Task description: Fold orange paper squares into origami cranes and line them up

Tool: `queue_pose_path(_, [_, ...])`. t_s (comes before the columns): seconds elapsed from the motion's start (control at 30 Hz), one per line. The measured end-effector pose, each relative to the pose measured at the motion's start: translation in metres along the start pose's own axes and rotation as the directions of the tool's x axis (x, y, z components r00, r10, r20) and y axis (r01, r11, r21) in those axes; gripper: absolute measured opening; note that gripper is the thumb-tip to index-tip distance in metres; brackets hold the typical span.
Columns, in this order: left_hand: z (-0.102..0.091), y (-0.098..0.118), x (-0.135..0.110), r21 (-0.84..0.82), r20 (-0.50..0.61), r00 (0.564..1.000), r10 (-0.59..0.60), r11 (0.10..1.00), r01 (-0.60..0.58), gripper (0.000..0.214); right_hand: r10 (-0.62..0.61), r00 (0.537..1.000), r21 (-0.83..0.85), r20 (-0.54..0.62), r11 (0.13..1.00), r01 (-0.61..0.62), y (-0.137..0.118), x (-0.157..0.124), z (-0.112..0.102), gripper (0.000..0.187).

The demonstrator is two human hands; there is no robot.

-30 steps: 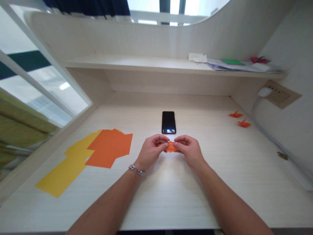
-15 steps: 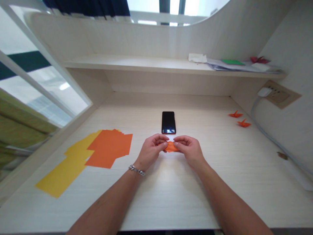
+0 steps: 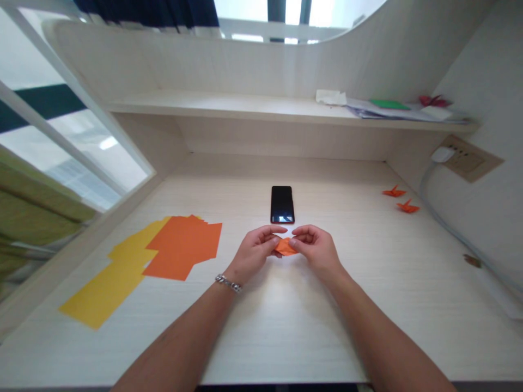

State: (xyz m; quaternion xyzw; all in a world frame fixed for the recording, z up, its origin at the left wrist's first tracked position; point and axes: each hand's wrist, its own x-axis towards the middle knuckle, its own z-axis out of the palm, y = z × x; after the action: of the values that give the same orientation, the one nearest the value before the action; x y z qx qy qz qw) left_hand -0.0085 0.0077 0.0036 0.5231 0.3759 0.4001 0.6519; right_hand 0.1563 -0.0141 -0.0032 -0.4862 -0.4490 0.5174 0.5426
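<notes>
Between my two hands is a small folded piece of orange paper [image 3: 286,247], held just above the desk. My left hand [image 3: 259,246], with a chain bracelet [image 3: 227,283] at its wrist, pinches the paper's left side between thumb and fingers. The right side is pinched by my right hand [image 3: 316,244], its thumb lying on top of the paper. Part of the folded piece is hidden behind my fingers. A black phone [image 3: 282,204] lies flat just beyond my fingertips.
Orange paper sheets [image 3: 183,245] overlap yellow sheets [image 3: 102,294] on the left of the desk. Two folded orange paper cranes [image 3: 407,207] sit at the right, near a cable [image 3: 449,226] running from a wall socket [image 3: 469,158]. Papers [image 3: 392,110] lie on the shelf [image 3: 229,106].
My left index finger has lifted and straightened slightly. The folded paper has tilted a little between my hands, and my right thumb has shifted left over it.
</notes>
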Motion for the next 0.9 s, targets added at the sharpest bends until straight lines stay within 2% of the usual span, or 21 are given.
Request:
queue_pose_path(0.1, [-0.001, -0.002, 0.001, -0.053, -0.009, 1.0, -0.018, 0.998, 0.017, 0.035, -0.009, 1.0, -0.005, -0.021, 1.0, 0.009, -0.001, 0.0, 0.0, 0.029])
queue_pose_path(0.33, [-0.002, 0.0, 0.001, 0.146, -0.078, 0.986, 0.15, 0.98, -0.137, 0.031, -0.007, 0.999, 0.004, 0.038, 1.0, 0.007, 0.001, 0.001, -0.001, 0.023])
queue_pose_path(0.43, [0.0, -0.003, 0.001, 0.194, -0.167, 0.964, 0.207, 0.966, -0.173, 0.029, -0.15, 0.986, -0.129, -0.077, 0.982, 0.139, 0.0, 0.0, -0.004, 0.019])
queue_pose_path(0.5, [0.003, -0.004, -0.001, 0.278, -0.246, 0.933, 0.263, 0.941, -0.192, 0.028, -0.283, 0.944, -0.296, -0.172, 0.929, 0.224, -0.001, -0.001, -0.004, 0.016])
queue_pose_path(0.53, [0.004, -0.004, -0.002, 0.334, -0.281, 0.912, 0.3, 0.921, -0.2, 0.027, -0.313, 0.932, -0.345, -0.183, 0.908, 0.238, 0.0, -0.002, -0.003, 0.016])
queue_pose_path(0.6, [0.007, -0.001, -0.004, 0.447, -0.31, 0.873, 0.377, 0.868, -0.216, 0.023, -0.271, 0.953, -0.331, -0.136, 0.919, 0.214, 0.001, -0.003, 0.001, 0.018])
queue_pose_path(0.67, [0.011, 0.003, -0.008, 0.521, -0.273, 0.863, 0.426, 0.819, -0.24, 0.02, -0.166, 0.985, -0.225, -0.056, 0.963, 0.149, 0.004, -0.003, 0.006, 0.024])
queue_pose_path(0.77, [0.016, 0.006, -0.011, 0.555, -0.152, 0.894, 0.422, 0.784, -0.276, 0.025, -0.063, 0.998, -0.013, 0.03, 0.998, 0.063, 0.008, -0.002, 0.011, 0.033])
queue_pose_path(0.83, [0.018, 0.005, -0.012, 0.572, -0.09, 0.91, 0.405, 0.769, -0.286, 0.03, -0.022, 0.999, 0.078, 0.031, 0.997, 0.02, 0.009, 0.0, 0.011, 0.035])
queue_pose_path(0.9, [0.018, 0.002, -0.011, 0.583, -0.046, 0.924, 0.381, 0.761, -0.285, 0.033, 0.013, 1.0, 0.097, 0.001, 0.995, -0.013, 0.01, 0.002, 0.008, 0.035])
